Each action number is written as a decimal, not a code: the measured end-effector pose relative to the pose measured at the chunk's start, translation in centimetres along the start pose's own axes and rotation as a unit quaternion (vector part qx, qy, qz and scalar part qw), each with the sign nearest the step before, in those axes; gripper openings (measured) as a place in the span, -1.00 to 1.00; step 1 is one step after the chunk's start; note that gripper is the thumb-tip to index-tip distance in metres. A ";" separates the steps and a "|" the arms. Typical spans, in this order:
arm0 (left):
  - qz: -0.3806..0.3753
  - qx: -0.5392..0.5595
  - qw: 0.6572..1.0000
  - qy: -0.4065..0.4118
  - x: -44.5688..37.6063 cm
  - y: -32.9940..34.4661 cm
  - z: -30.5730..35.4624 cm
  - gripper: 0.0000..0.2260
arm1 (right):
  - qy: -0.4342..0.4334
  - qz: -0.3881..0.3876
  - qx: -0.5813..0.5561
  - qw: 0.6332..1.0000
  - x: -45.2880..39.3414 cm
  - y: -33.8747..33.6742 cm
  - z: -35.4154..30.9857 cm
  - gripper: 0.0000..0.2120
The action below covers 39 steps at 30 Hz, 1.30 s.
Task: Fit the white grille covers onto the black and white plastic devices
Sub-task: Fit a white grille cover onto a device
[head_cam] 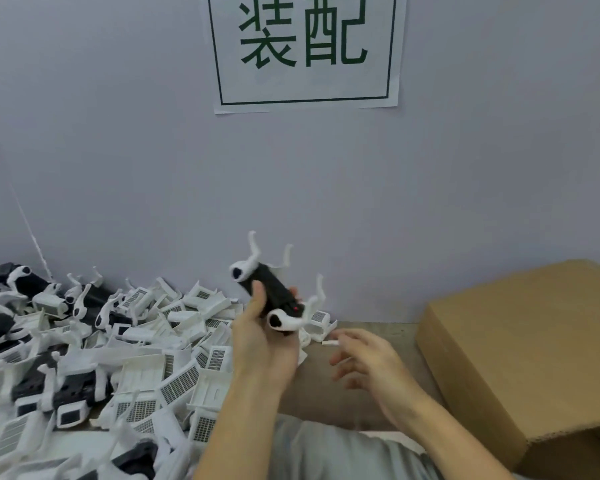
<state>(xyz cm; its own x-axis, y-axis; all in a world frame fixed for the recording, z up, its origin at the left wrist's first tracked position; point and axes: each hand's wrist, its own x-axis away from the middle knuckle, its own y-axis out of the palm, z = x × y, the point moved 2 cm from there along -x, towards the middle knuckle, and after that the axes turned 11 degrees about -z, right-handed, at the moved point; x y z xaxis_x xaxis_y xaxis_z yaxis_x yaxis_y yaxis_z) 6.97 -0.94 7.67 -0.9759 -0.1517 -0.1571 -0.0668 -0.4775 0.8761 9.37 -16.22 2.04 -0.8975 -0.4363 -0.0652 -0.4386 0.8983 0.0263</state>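
The left hand point(260, 336) is raised above the counter point(329, 393) and is clamped around a black and white plastic device point(274, 296). The thumb lies on the black body, and the other fingers wrap it from behind. The device is tilted, and its thin white legs point up toward the grey wall point(326, 202). One white rounded end sits just above the palm.

The right hand point(371, 362) is empty, with the fingers spread apart. It hovers low over the counter, to the right of the device and below it, not touching it. The right hand is slightly blurred.

A big pile of white grille covers point(174, 368) covers the left part of the counter, mixed with more black and white devices. A cardboard box point(520, 351) stands on the right. A paper sign point(305, 50) with green characters hangs on the wall.
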 end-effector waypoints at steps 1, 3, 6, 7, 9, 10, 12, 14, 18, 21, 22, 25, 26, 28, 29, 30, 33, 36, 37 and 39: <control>0.000 0.045 0.999 0.014 0.0 -0.2 1.0 -0.77 | 0.020 0.031 0.117 0.992 -0.7 0.2 0.1 -0.78; -0.013 0.118 0.993 0.024 0.0 -0.4 2.3 -0.74 | 0.030 0.045 0.297 0.953 -1.8 1.3 0.1 -0.80; -0.023 0.135 0.990 0.023 0.3 -0.5 2.6 -0.66 | 0.050 0.018 0.403 0.914 -3.7 3.4 0.5 -0.66; -0.021 0.122 0.992 0.026 0.2 -0.5 2.5 -0.65 | 0.055 0.013 0.422 0.905 -4.3 4.0 0.9 -0.64; -0.019 0.090 0.995 0.034 0.1 -0.6 2.4 -0.67 | 0.059 0.014 0.454 0.889 -5.2 5.2 1.5 -0.71; -0.020 0.067 0.997 0.035 -0.1 -0.7 2.4 -0.69 | 0.053 0.024 0.465 0.884 -5.5 5.5 1.6 -0.78; -0.023 0.015 0.999 0.031 -0.3 -0.8 2.3 -0.74 | 0.031 0.058 0.462 0.884 -5.7 5.4 1.6 -0.90; -0.018 -0.042 0.999 0.020 -0.6 -0.8 2.0 -0.78 | 0.015 0.078 0.434 0.898 -5.4 4.5 1.0 -0.88; 0.023 -0.209 0.978 0.010 -0.9 -1.3 0.3 -0.81 | 0.016 0.089 0.342 0.935 -3.1 0.9 -0.4 -0.89; 0.032 -0.361 0.932 0.023 -0.8 -1.5 -1.1 -0.79 | 0.018 0.117 0.312 0.943 -0.5 -1.6 -0.9 -0.80; 0.026 -0.404 0.914 0.027 -0.8 -1.4 -1.5 -0.79 | 0.026 0.112 0.307 0.945 0.2 -2.3 -1.1 -0.75; 0.004 -0.445 0.895 0.003 -0.9 -1.1 -2.8 -0.89 | 0.062 0.054 0.360 0.929 1.5 -3.5 -2.3 -0.61; 0.005 -0.455 0.890 -0.013 -0.9 -1.2 -3.2 -0.89 | 0.072 0.032 0.383 0.921 1.7 -3.8 -2.8 -0.55; 0.008 -0.502 0.865 -0.017 -0.9 -1.4 -3.6 -0.85 | 0.083 -0.002 0.417 0.905 2.0 -4.1 -4.1 -0.42; 0.008 -0.530 0.848 -0.006 -0.7 -1.5 -3.9 -0.83 | 0.084 -0.016 0.430 0.899 2.0 -4.2 -4.6 -0.36; 0.002 -0.553 0.833 0.006 -0.5 -1.6 -4.2 -0.80 | 0.084 -0.028 0.437 0.895 2.0 -4.2 -5.0 -0.31; -0.059 -0.580 0.812 0.020 0.1 -1.5 -5.4 -0.69 | 0.061 -0.018 0.426 0.903 1.8 -4.0 -5.6 -0.27; -0.112 -0.580 0.807 0.015 0.5 -0.7 -6.4 -0.57 | 0.012 0.057 0.359 0.931 1.6 -4.3 -5.4 -0.29; -0.124 -0.578 0.807 0.010 0.6 -0.6 -6.7 -0.54 | -0.002 0.090 0.331 0.939 1.5 -4.3 -5.2 -0.31; -0.138 -0.575 0.807 0.004 0.9 -0.3 -7.1 -0.51 | -0.020 0.152 0.272 0.950 1.2 -4.0 -4.7 -0.36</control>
<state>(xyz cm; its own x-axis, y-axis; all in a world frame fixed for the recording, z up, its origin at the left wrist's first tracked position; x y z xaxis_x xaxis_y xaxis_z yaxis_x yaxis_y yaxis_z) 7.57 -7.08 4.00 -0.9551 0.0945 -0.2808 -0.0401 -0.9803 -0.1933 9.79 -20.62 6.52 -0.9714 -0.1597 -0.1760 -0.0601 0.8814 -0.4685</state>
